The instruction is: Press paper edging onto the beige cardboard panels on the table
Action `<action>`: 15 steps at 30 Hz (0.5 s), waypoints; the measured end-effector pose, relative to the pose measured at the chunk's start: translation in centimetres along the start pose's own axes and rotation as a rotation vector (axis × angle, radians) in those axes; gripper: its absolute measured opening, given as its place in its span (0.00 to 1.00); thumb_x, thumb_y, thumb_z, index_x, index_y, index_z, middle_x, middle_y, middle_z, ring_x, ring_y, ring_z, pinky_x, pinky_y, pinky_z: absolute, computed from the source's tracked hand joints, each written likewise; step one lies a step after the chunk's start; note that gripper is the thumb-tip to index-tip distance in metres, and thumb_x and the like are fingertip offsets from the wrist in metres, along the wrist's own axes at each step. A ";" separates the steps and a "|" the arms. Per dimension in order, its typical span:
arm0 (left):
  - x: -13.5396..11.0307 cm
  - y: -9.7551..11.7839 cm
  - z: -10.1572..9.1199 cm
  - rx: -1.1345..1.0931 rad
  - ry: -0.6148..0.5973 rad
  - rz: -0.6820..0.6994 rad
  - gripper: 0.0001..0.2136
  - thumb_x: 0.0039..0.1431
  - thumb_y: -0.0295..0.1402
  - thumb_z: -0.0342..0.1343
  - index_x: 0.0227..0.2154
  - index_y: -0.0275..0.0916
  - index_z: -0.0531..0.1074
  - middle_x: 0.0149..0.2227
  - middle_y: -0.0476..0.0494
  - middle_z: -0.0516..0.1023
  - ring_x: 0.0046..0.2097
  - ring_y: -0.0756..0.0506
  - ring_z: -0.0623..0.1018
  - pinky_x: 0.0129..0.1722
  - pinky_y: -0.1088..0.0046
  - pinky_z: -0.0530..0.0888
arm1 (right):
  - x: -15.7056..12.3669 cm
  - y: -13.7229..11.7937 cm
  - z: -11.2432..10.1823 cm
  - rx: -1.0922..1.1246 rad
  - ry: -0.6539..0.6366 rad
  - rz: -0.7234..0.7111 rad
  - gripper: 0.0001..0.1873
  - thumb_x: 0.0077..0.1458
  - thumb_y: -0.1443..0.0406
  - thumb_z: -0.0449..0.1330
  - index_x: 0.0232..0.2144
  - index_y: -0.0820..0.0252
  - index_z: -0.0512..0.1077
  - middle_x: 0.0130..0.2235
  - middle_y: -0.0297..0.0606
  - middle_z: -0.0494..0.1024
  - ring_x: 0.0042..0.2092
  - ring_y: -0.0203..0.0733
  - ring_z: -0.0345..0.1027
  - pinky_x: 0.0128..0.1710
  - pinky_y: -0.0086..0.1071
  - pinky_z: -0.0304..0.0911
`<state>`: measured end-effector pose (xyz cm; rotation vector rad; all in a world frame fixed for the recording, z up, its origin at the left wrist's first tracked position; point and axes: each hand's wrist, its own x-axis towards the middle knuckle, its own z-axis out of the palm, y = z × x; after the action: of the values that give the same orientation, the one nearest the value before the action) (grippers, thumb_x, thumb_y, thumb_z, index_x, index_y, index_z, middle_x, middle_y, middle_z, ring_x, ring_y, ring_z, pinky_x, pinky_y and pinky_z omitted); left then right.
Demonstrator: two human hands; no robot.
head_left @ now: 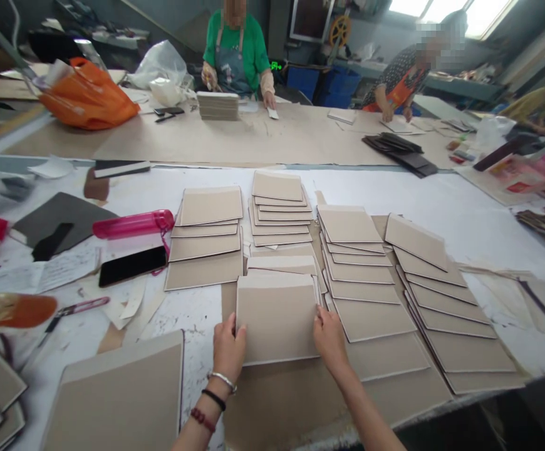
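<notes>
A beige rectangular panel point(277, 322) with dark-trimmed edges and a paler top strip is held between my two hands. My left hand point(230, 341) grips its left edge, thumb on the face. My right hand point(327, 329) pinches its right edge. Just behind the panel lies another one point(280, 264), partly covered. Overlapping rows of like panels spread beyond and to the right: a left row point(205, 272), a middle row point(278, 186), a right row point(371, 316) and a far right row point(470, 357). A larger panel point(117, 388) rests at lower left.
On the left lie a black phone point(133, 266), a pink case point(134, 224), a pen point(84, 305) and a bottle point(19, 310). Across the far table, two people work near a panel stack point(217, 106), an orange bag point(87, 97) and dark sheets point(399, 150).
</notes>
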<state>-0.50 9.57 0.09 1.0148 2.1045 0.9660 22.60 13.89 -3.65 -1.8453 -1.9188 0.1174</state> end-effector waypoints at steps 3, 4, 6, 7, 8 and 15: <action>0.3 0.5 -0.4 -0.170 0.018 -0.090 0.15 0.40 0.39 0.52 0.32 0.38 0.69 0.27 0.47 0.65 0.34 0.42 0.66 0.42 0.58 0.66 | -0.3 0.4 0.1 0.051 0.036 -0.031 0.21 0.56 0.65 0.42 0.46 0.59 0.69 0.29 0.43 0.70 0.32 0.49 0.65 0.35 0.39 0.59; 0.3 0.7 -0.5 -0.228 0.021 -0.109 0.15 0.39 0.39 0.53 0.31 0.38 0.67 0.28 0.47 0.66 0.34 0.43 0.67 0.42 0.58 0.66 | -0.2 0.5 -0.1 0.059 0.029 -0.043 0.20 0.56 0.65 0.42 0.45 0.59 0.69 0.29 0.43 0.70 0.32 0.49 0.65 0.34 0.39 0.59; 0.2 0.9 -0.7 -0.315 0.003 -0.138 0.14 0.38 0.39 0.53 0.30 0.39 0.64 0.28 0.48 0.67 0.34 0.44 0.69 0.41 0.60 0.67 | 0.1 0.2 -0.8 0.035 -0.001 -0.061 0.19 0.56 0.65 0.42 0.43 0.59 0.70 0.30 0.43 0.70 0.33 0.48 0.65 0.35 0.38 0.60; 0.1 0.9 -0.8 -0.348 -0.019 -0.152 0.14 0.39 0.40 0.53 0.29 0.39 0.63 0.28 0.49 0.67 0.34 0.44 0.69 0.39 0.61 0.68 | 0.5 -0.1 -1.2 0.003 -0.018 -0.072 0.18 0.56 0.66 0.43 0.42 0.60 0.70 0.32 0.44 0.71 0.35 0.48 0.65 0.36 0.38 0.60; 0.0 1.0 -0.9 -0.390 -0.050 -0.172 0.15 0.40 0.41 0.53 0.30 0.39 0.62 0.27 0.49 0.68 0.32 0.45 0.70 0.37 0.63 0.68 | 0.9 -0.6 -1.7 -0.034 -0.036 -0.090 0.18 0.55 0.67 0.44 0.43 0.61 0.69 0.34 0.45 0.71 0.37 0.48 0.65 0.37 0.37 0.60; -0.1 1.8 -1.8 -0.705 -0.327 -0.326 0.22 0.39 0.41 0.58 0.37 0.35 0.62 0.27 0.48 0.73 0.31 0.45 0.74 0.33 0.66 0.71 | 5.8 -6.4 -2.6 -0.179 -0.314 -0.354 0.19 0.53 0.74 0.47 0.47 0.61 0.67 0.43 0.44 0.71 0.45 0.44 0.60 0.43 0.34 0.56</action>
<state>-1.10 9.65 2.53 0.4142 1.4253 1.1534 17.80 18.18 2.64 -1.6372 -2.5177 0.1288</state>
